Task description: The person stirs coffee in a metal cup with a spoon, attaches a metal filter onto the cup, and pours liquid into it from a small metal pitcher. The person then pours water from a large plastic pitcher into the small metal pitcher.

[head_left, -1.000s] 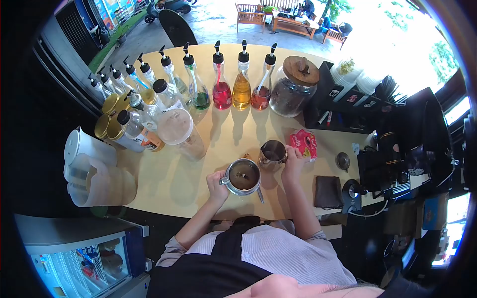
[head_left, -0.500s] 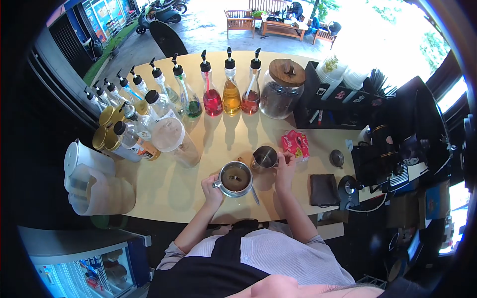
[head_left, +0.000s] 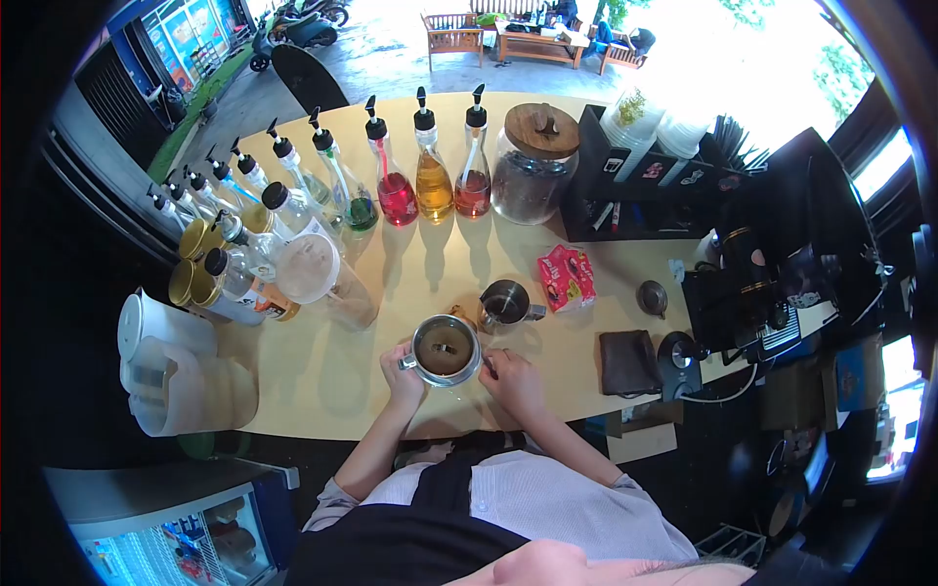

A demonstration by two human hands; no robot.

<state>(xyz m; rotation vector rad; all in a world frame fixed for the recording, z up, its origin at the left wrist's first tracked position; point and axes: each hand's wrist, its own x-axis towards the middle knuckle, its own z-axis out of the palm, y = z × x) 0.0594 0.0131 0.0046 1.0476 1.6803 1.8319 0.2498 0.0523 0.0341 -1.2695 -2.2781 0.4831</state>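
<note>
A steel cup [head_left: 418, 334] of brown liquid stands near the front of the table, with a small dark shape on the liquid's surface. At its left side, my left hand [head_left: 403, 379] is closed around the handle. Just right of the cup, my right hand [head_left: 515, 383] is closed with fingertips pinched on a thin spoon [head_left: 490, 365], mostly hidden by the fingers. Behind them stands a steel milk pitcher [head_left: 506, 301], its handle to the right and no hand on it.
Pump bottles of syrup [head_left: 433, 186] line the back beside a wooden-lidded glass jar [head_left: 534, 176]. A pink packet [head_left: 567, 277], dark folded cloth [head_left: 628, 362] and black machine [head_left: 747, 293] are to the right. Plastic jugs [head_left: 161, 391] stand left.
My right hand has let go of the pitcher's handle, moved down and left, and closed on the spoon beside the cup. My left hand stays on the cup's handle. The view has shifted slightly.
</note>
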